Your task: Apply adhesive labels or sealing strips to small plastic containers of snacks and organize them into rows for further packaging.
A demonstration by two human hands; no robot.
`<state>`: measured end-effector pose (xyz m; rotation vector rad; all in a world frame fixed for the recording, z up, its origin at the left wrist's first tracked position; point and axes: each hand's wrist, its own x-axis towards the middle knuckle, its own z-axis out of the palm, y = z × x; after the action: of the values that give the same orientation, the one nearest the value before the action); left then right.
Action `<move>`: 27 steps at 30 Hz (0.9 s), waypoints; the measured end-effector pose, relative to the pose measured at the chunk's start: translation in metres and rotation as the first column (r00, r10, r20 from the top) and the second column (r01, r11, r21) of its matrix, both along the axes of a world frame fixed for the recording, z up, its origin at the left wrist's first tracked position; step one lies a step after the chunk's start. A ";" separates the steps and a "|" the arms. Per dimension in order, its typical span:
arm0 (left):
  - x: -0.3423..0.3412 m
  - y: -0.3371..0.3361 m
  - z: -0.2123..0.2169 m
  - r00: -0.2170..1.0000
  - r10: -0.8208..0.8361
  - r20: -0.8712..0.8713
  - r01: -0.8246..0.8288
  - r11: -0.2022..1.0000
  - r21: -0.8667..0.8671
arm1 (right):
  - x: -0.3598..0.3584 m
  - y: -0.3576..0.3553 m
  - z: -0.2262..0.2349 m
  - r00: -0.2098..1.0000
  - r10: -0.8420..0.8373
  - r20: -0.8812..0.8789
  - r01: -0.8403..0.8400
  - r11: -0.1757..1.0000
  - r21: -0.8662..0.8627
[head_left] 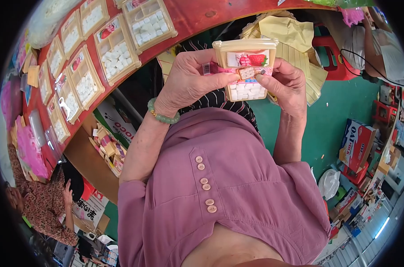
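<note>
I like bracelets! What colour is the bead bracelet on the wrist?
Pale green, with a small gold bead; the bracelet on the left wrist shows best in the head view.

At upper centre, a cream plastic box (245,66) of white cubes, with a strawberry picture label and a pink band, is held between the left hand (191,80) and right hand (286,84). Matching boxes (117,49) lie in rows on the red bench (193,18) at upper left. A red and white carton (357,144) stands on the green floor at right, and another printed carton (115,122) sits under the bench.
</note>
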<state>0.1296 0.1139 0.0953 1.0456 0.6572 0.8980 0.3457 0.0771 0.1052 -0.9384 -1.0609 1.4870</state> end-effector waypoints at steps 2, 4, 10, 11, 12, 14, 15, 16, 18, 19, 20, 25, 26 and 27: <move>-0.003 0.000 0.000 0.996 -0.056 -0.069 0.057 0.998 0.022 | -0.002 -0.002 0.005 0.999 0.035 0.016 -0.035 0.999 0.017; -0.007 0.000 0.000 0.990 -0.084 -0.116 0.088 0.996 0.026 | 0.001 -0.005 0.003 0.997 0.068 0.020 -0.068 0.997 -0.020; -0.015 -0.002 0.000 0.976 -0.217 -0.015 0.218 0.976 0.025 | 0.001 -0.015 -0.004 0.988 0.151 0.034 -0.150 0.988 -0.032; -0.018 -0.004 0.004 0.964 -0.266 -0.015 0.266 0.963 0.036 | 0.002 -0.021 -0.006 0.980 0.172 0.096 -0.171 0.985 -0.015; -0.021 -0.006 0.007 0.964 -0.265 -0.014 0.265 0.964 0.020 | 0.004 -0.022 -0.008 0.981 0.175 0.090 -0.173 0.985 -0.029; -0.026 -0.005 0.012 0.908 -0.380 -0.173 0.404 0.905 0.130 | 0.007 -0.015 -0.010 0.923 0.370 0.105 -0.379 0.921 0.090; -0.028 -0.006 0.015 0.905 -0.365 -0.217 0.402 0.901 0.161 | 0.004 -0.014 -0.006 0.918 0.385 0.096 -0.392 0.917 0.071; -0.031 -0.007 0.017 0.907 -0.366 -0.206 0.396 0.909 0.130 | 0.001 -0.015 -0.007 0.915 0.394 0.080 -0.398 0.916 0.041; -0.036 -0.009 0.022 0.877 -0.294 -0.380 0.429 0.834 0.346 | 0.000 -0.016 -0.008 0.899 0.420 0.128 -0.436 0.885 0.163; -0.037 -0.012 0.024 0.873 -0.265 -0.410 0.428 0.820 0.381 | -0.001 -0.022 -0.006 0.888 0.399 0.229 -0.432 0.895 0.115; -0.039 -0.015 0.024 0.875 -0.263 -0.407 0.423 0.825 0.375 | -0.002 -0.024 -0.007 0.885 0.407 0.226 -0.438 0.893 0.108; -0.052 -0.031 0.021 0.837 -0.150 -0.526 0.460 0.713 0.529 | -0.012 -0.027 -0.010 0.807 0.451 0.381 -0.544 0.819 0.182; -0.056 -0.033 0.023 0.836 -0.153 -0.526 0.460 0.718 0.522 | -0.014 -0.027 -0.009 0.795 0.478 0.374 -0.576 0.788 0.217; -0.060 -0.034 0.026 0.815 -0.125 -0.566 0.477 0.697 0.534 | -0.017 -0.028 -0.008 0.778 0.500 0.381 -0.598 0.776 0.202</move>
<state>0.0692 0.0800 0.1209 2.0240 0.5470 0.5453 0.3285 0.0493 0.0968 -0.6585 -1.8774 1.5956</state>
